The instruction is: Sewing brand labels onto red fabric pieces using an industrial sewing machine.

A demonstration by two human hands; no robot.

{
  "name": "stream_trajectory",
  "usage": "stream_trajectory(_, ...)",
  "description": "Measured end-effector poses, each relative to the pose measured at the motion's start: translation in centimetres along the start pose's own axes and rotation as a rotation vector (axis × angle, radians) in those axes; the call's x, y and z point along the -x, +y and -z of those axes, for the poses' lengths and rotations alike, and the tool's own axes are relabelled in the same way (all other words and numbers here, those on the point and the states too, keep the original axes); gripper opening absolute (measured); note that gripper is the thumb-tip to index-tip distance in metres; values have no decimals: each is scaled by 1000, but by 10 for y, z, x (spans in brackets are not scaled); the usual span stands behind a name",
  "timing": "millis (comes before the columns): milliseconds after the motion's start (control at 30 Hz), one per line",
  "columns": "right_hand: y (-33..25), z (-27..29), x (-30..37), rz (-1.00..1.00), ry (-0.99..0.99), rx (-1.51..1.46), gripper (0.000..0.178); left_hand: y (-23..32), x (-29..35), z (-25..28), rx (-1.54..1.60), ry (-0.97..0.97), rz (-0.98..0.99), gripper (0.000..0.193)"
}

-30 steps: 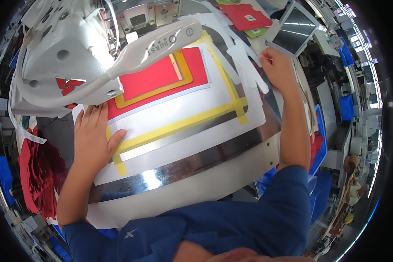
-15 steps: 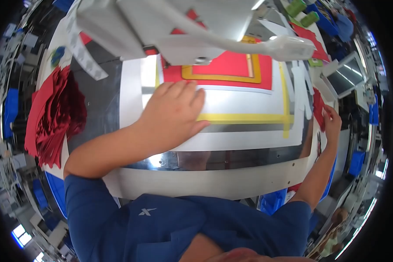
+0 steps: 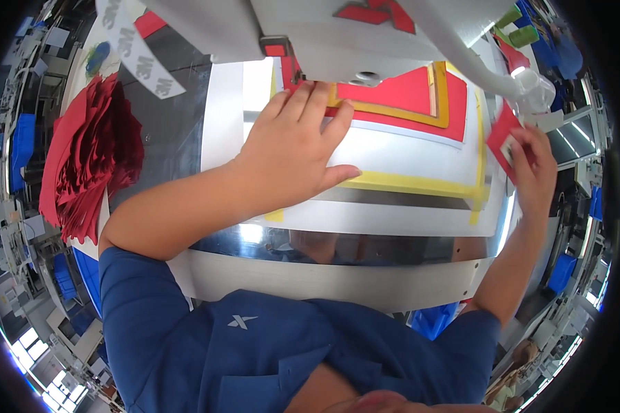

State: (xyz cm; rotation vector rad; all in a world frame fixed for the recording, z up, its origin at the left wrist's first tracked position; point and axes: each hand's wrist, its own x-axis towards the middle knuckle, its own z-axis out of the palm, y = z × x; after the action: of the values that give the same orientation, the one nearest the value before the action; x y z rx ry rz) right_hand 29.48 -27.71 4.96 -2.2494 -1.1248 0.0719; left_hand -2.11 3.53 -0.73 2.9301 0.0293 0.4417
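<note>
The right hand [image 3: 536, 162] pinches a small red piece [image 3: 501, 134] on the right. In the picture from a second ago it has none, so it seems freshly picked up. The left hand [image 3: 289, 144], fingers slightly spread, touches flat red cloth [image 3: 393, 86] by a yellow frame [image 3: 441, 89]. A red pile [image 3: 93, 158] sits far left.
</note>
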Motion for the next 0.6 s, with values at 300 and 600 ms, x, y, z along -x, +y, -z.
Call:
stream_trajectory(300, -143, -128, -95, 150, -408, 110, 23, 4, 8, 16, -237, -49, 20, 74)
stream_trajectory(600, -133, -154, -96, 429, -237, 82, 12, -1, 2, 9, -132, 4, -15, 66)
